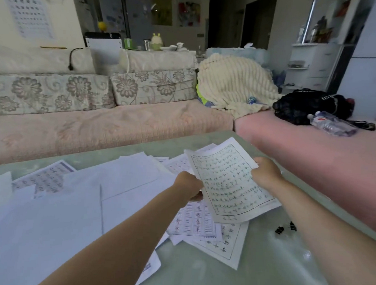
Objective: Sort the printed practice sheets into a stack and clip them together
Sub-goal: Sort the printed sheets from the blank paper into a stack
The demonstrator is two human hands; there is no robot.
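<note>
One printed sheet (230,181) is held up off the table (197,271) by both hands, tilted, w/ its long axis running from far-left to near-right. The left hand (189,187) is closed on the sheet's left edge, about mid-length; the right hand (266,173) is closed on the right edge, slightly farther away. Both grips are pinches, fingers mostly hidden behind the paper.

The rest of the loose sheets (115,182) are spread unstacked over the left and centre of the table, overlapping at odd angles; two printed ones (197,223) lie directly under the held sheet. No squared stack is seen yet, so sorting is judged to be at an early stage.

The binder clips (279,230), small and black, approx. two, maybe more (too small to count), lie on bare table to the near right, just beside the right forearm, so the right hand is the nearer one for them. A clear plastic sleeve (293,270) lies nearer still. Open room for a stack is found at the near centre; the table's right edge is close to the clips.
</note>
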